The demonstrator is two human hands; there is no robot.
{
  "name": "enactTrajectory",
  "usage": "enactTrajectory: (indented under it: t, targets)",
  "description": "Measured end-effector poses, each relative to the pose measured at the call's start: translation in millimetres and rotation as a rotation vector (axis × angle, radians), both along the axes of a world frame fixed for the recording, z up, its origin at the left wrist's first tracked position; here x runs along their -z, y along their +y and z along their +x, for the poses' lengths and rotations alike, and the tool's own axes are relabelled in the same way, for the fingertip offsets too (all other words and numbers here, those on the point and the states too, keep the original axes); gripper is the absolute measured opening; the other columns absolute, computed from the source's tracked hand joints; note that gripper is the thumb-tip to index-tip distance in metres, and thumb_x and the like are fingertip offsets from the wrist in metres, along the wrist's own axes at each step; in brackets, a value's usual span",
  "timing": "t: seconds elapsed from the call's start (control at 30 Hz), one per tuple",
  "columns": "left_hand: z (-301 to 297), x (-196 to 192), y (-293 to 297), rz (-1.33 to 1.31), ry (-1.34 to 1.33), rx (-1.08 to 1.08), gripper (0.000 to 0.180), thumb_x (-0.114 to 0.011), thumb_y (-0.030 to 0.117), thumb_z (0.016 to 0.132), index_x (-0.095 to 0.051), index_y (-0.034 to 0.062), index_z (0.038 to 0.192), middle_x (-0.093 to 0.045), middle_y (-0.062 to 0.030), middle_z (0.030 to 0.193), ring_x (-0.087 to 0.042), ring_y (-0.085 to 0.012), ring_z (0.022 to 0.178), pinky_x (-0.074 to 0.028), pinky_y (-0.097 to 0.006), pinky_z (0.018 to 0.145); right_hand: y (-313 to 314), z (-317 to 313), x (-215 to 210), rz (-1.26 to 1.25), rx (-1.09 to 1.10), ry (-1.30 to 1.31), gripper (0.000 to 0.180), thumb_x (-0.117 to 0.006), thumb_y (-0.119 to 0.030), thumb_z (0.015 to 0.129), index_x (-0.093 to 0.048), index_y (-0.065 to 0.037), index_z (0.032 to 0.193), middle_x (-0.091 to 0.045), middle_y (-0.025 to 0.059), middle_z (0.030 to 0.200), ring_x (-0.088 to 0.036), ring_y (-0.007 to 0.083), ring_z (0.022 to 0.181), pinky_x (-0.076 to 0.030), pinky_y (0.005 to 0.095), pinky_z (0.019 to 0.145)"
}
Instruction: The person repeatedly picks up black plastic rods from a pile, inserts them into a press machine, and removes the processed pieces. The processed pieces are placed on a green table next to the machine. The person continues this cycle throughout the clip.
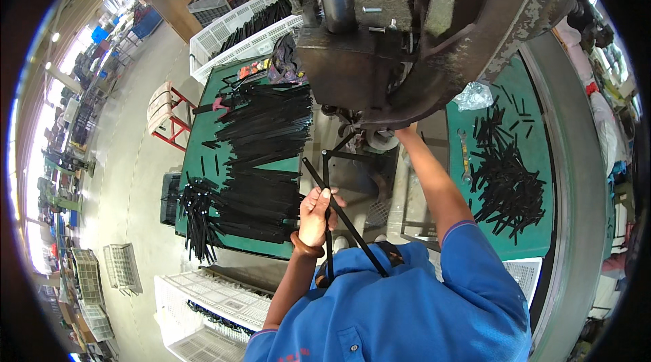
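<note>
Strips [354, 230] (crossed) in left hand [314, 215]

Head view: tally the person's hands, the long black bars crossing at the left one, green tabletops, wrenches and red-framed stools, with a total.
Left hand and right hand: 2
Long black bars: 2
Green tabletops: 2
Wrench: 1
Red-framed stool: 1
Total: 8

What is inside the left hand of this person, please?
Two long black strips, crossed, are in the left hand. Their sections covered by its grip cannot be seen.
</note>
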State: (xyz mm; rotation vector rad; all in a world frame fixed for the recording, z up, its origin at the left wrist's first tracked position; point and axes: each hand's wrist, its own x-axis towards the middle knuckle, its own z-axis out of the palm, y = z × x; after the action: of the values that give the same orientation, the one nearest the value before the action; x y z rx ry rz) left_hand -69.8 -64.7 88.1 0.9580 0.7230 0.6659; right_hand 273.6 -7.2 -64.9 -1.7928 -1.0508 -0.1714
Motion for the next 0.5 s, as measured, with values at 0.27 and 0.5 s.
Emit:
enactTrajectory:
  t: [0.27,0.5]
  targets:
    - [2.9,6.2,7.9,-0.027,-0.027,0.065,0.021,-0.046,0.023,0.094,-0.055,0.0036,0.096,-0.061,-0.0074,0.075,-0.040,-0.0070,0.040,-0.031,-0.020,0.037,-27.2,-79.0,-69.4,-0.080,-0.589,0.901,0.020,-0.057,-0.022,0.087,-0.057,-0.003,0.092,-0.056,0.0012,0.075,-0.052,0.0112,0.065,-0.042,0.0271,0.059]
    - [-4.0,12.3,12.1,-0.083,-0.066,0.086,0.019,-0.046,0.023,0.094,-0.054,0.0050,0.094,-0.061,-0.0062,0.076,-0.040,-0.0062,0.041,-0.030,-0.020,0.037,-12.3,-97.1,-57.3,-0.102,-0.482,0.433,0.019,-0.054,-0.024,0.090,-0.051,-0.008,0.079,-0.046,-0.0024,0.067,-0.041,0.0084,0.058,-0.035,0.0254,0.054]
